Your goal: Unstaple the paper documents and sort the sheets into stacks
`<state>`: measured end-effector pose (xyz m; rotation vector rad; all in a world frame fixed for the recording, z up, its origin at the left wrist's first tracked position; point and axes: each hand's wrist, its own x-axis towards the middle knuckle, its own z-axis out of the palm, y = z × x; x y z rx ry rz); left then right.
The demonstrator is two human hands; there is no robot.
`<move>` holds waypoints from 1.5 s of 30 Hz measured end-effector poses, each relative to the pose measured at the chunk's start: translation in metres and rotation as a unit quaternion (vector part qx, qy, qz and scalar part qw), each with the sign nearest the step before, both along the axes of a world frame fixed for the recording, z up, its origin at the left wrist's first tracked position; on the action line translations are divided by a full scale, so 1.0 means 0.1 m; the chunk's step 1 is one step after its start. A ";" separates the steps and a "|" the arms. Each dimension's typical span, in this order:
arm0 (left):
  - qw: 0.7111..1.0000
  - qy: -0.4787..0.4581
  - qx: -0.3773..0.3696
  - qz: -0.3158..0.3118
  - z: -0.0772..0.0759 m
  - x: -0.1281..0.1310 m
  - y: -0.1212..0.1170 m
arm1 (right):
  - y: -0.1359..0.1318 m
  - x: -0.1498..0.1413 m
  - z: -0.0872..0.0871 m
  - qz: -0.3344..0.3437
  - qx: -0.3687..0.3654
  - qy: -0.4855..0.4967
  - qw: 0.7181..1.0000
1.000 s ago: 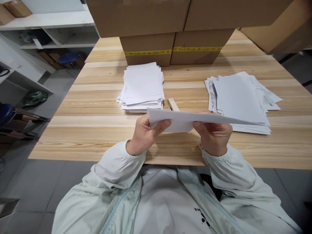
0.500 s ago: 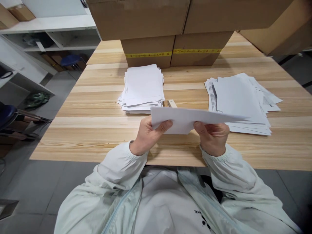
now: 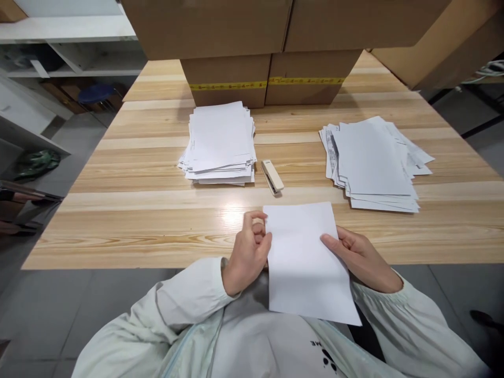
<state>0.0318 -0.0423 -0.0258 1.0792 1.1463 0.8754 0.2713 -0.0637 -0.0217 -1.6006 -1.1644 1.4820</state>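
Paper (image 3: 303,262), plain white on its upper face, held between the person's two hands at the near edge of the wooden table (image 3: 134,226); its lower part reaches past that edge, in front of the shirt. One sheet or several: cannot tell.

Right hand (image 3: 360,257): thumb laid flat over the paper's right margin, fingers bent behind it, thumb and fingers closed on the paper. Fingertips beneath are hidden.

Left hand (image 3: 250,254): fingers curled, index bent with its tip at the upper left corner, thumb tip at the left edge a little lower. Contact is along the edge; whether the fingers pinch it cannot be told.

Stapler (image 3: 272,177), pale, lies just beyond the paper's top edge, untouched. To its left, near it, left stack (image 3: 220,137) of papers; well over to the right, right stack (image 3: 372,157), more loosely fanned. Cardboard boxes (image 3: 226,76) stand behind, banded with yellow tape.
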 end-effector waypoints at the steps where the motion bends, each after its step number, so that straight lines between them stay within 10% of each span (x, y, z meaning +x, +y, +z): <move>1: 0.999 0.004 -0.019 -0.030 0.00 0.02 0.02 | -0.01 0.01 0.00 -0.021 -0.002 0.011 1.000; 6: 0.976 -0.061 -0.163 -0.134 0.12 0.17 0.29 | 0.17 0.18 0.01 -0.036 -0.011 -0.003 0.999; 15: 0.956 -0.105 -0.247 -0.115 0.14 0.25 0.55 | 0.64 0.29 0.01 0.005 0.008 -0.013 1.000; 36: 0.953 -0.130 -0.259 -0.090 0.11 0.24 0.60 | 0.69 0.32 -0.05 0.036 0.014 -0.064 0.997; 45: 0.954 -0.090 -0.274 -0.082 0.23 0.26 0.65 | 1.13 0.31 0.56 0.066 0.348 -0.485 0.800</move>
